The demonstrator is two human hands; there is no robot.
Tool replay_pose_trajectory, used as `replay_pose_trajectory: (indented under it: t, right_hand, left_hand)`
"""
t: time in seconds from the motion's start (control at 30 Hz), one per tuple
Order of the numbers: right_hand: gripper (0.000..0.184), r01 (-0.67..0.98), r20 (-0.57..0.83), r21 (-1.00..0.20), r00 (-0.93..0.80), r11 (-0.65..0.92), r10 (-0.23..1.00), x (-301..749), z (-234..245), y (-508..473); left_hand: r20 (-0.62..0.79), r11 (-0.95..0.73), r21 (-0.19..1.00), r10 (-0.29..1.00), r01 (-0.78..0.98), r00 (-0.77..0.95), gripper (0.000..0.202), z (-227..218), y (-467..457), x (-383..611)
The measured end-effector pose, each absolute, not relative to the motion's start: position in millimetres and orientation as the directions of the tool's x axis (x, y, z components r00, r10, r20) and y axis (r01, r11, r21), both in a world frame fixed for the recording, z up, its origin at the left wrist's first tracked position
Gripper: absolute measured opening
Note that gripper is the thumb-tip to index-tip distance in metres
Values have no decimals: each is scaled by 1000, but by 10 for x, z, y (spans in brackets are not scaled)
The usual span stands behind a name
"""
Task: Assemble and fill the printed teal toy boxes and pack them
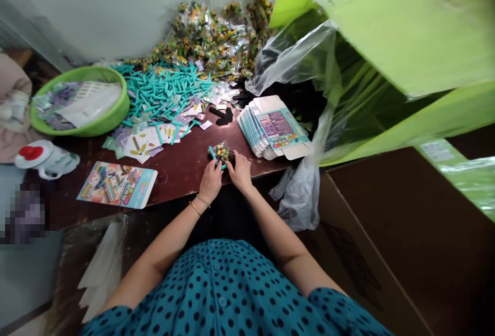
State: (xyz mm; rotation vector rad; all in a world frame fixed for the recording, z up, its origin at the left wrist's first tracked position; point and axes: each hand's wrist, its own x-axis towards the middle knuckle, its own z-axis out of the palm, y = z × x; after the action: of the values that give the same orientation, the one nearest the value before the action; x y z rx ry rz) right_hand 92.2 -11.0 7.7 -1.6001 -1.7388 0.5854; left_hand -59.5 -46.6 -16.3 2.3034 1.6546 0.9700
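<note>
At the table's front edge, my left hand (pixel 211 179) and my right hand (pixel 240 172) close in on a small stack from its two sides. The stack has a clear bag of mixed coloured beads (pixel 221 151) on top and a dark studded grid piece (pixel 231 158) beneath. A teal stick (pixel 212 152) lies along its left side, and another bit of teal shows at the left fingertips. My fingers cover part of the stack's lower edge. Just beyond it, black studded grid pieces (pixel 221 115) lie on the table.
Flat printed boxes (pixel 276 127) stand stacked at right, near a green carton (pixel 371 32) with a plastic liner (pixel 301 197). Teal sticks (pixel 166 88), bead bags (pixel 216 37) and cards (pixel 141 143) pile up behind. A green basin (pixel 126 100), lidded mug (pixel 58 161) and printed box (pixel 118 184) are left.
</note>
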Motion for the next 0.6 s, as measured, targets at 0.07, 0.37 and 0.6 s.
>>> replay_pose_trajectory:
  t: [0.07,0.37,0.6]
  right_hand:
    - [62,587,112,-806,23,78,993,859,134,-114]
    - [79,521,66,-853,38,37,997,739,266,-204]
    - [80,480,108,-875,54,70,993,815,197,-222]
  left_hand:
    - [440,-401,511,882,760,169,41,-182,-456,-610]
    - [422,-358,760,907,542,8,82,-139,-427,-693]
    - [557,-462,390,807,797,196,62,206,-1007,-1264]
